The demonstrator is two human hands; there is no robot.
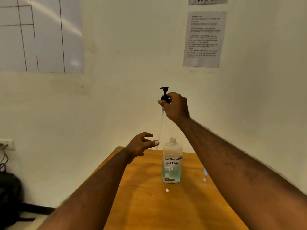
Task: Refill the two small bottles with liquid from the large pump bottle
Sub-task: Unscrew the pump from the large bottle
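The large clear bottle [172, 163], labelled "contact lens solution" and holding a little blue-green liquid, stands upright on the wooden table [149, 205] with its neck uncapped. My right hand [174, 105] pinches the black pump head [164, 95] high above the bottle, and the pump's clear dip tube [160, 127] hangs down left of the bottle's neck. My left hand [142, 144] hovers with relaxed fingers just left of the bottle, near the tube's lower end. A small bottle [205, 175] with blue on it shows partly behind my right forearm.
A small white scrap [167, 190] lies on the table in front of the large bottle. The table stands against a pale wall with a printed instruction sheet [204, 39]. A dark bag [8, 196] sits on the floor at the left.
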